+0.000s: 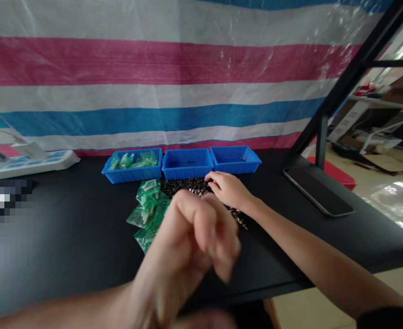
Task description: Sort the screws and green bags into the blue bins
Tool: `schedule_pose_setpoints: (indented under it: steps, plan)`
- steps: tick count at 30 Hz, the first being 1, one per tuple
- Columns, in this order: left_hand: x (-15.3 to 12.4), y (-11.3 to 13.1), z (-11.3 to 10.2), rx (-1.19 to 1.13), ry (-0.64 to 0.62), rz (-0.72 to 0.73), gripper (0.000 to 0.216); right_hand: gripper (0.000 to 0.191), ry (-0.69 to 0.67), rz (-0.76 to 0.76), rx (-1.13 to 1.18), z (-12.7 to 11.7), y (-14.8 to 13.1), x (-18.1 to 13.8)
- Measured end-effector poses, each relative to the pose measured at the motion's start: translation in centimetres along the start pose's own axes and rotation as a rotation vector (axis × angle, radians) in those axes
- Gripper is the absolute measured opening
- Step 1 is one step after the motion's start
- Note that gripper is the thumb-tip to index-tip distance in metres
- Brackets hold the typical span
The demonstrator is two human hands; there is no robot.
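My left hand (201, 237) is raised close to the camera, over the front of the dark table. Its fingers are bent and smeared by motion; the thumb is a blur low in the picture, apart from them, and I see nothing held. My right hand (227, 186) reaches to the far side of a pile of screws (184, 185), with its fingertips at the dark ones. Its thumb and forefinger are slightly apart. Silvery pieces of hardware (237, 217) lie beside its wrist. Green-tinted plastic bags (148, 212) with pale contents lie left of the pile, partly hidden by my left hand.
Three blue bins stand behind the pile: the left bin (136, 174) holds green bags, the middle bin (187, 172) and right bin (237, 167) a small piece each. A phone (318, 191) lies right, a power strip (50, 161) left. A black frame (321, 141) rises at right.
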State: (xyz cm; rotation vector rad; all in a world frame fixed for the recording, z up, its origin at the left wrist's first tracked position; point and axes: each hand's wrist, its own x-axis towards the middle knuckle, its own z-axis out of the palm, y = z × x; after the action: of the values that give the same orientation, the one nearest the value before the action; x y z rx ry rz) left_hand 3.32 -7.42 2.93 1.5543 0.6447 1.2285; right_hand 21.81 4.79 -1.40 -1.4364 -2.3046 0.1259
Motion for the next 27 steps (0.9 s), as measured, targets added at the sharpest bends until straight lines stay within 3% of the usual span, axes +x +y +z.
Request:
schedule_pose_setpoints:
  steps: [3,5,9,13,18,23,27]
  plan:
    - [2.3,-1.2,-1.2,0.188,0.022,-0.031,0.014,0.009,-0.001,0.040,0.005,0.1,0.2,0.3]
    - [3.1,-2.6,-2.6,0.426,0.060,0.040,0.013,0.006,-0.003,0.051,0.003,0.2,0.3,0.3]
    - [3.6,-4.7,-4.6,0.784,-0.049,0.164,0.009,0.006,-0.008,0.047,-0.008,0.1,0.1,0.3]
    - [3.8,-5.0,-4.4,0.817,-0.187,0.179,0.009,0.008,0.010,0.041,-0.021,-0.1,-0.1,0.0]
    - [3.7,-5.0,-4.4,0.836,-0.229,0.200,0.011,0.009,0.074,0.048,-0.018,-1.1,-0.1,-0.5]
    - [3.7,-5.0,-4.7,0.892,-0.153,0.136,0.012,0.010,0.163,-0.091,0.126,-2.0,-1.4,-1.5]
    - [3.8,-5.1,-4.7,0.930,-0.082,0.071,0.023,0.010,0.152,-0.227,0.210,-1.9,-3.5,-2.6]
